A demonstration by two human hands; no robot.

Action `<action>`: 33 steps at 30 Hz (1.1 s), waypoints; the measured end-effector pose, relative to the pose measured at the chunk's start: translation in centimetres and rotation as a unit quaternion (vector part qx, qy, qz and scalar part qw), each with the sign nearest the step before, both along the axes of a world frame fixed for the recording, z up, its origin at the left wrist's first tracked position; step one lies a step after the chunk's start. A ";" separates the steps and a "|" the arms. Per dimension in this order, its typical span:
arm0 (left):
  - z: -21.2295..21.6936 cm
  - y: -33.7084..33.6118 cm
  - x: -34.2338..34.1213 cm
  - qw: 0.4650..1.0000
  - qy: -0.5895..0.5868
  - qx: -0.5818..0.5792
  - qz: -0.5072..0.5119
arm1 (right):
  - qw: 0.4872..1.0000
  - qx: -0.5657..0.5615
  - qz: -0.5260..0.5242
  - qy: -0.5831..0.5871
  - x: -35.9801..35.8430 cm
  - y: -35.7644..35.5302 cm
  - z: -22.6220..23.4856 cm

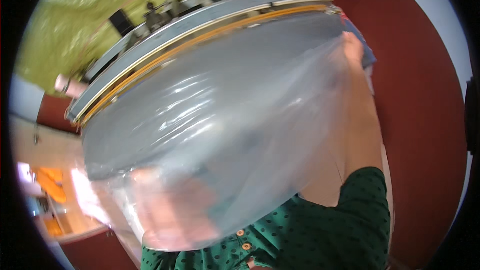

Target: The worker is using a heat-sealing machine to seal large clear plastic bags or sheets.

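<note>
Film (300, 100) drapes the grey tabletop (300, 30) near a red wall (420, 120) — right fingers (348, 41) pinch it, left fingers (150, 185) too blurred to tell.

Your brightly lit view has white glare across the clear, glossy plastic sheet (187, 105), blur on your bare left hand (175, 210), and fisheye bending toward black corners.

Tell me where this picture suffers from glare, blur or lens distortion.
Head view: glare streaks the clear plastic sheet; head view: the left hand, seen through it, is smeared; head view: the grey frame looks bowed, corners black.
</note>
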State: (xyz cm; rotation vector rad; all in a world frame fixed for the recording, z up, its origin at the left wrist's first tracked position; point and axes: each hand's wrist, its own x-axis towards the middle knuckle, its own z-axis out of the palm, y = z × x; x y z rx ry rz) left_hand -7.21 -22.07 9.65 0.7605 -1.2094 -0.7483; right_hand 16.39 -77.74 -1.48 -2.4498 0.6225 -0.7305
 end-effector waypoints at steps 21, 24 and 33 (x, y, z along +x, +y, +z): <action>15.1 33.6 -2.5 0.170 -0.066 0.451 0.874 | 0.988 -0.139 0.005 0.062 0.8 0.3 -0.2; 18.2 31.6 0.2 0.032 -0.236 0.555 0.797 | 0.990 -0.133 0.013 0.052 1.2 0.2 -0.7; -2.3 29.8 5.5 0.303 -0.249 0.727 0.564 | 0.988 -0.146 0.018 0.045 1.9 -2.4 -2.1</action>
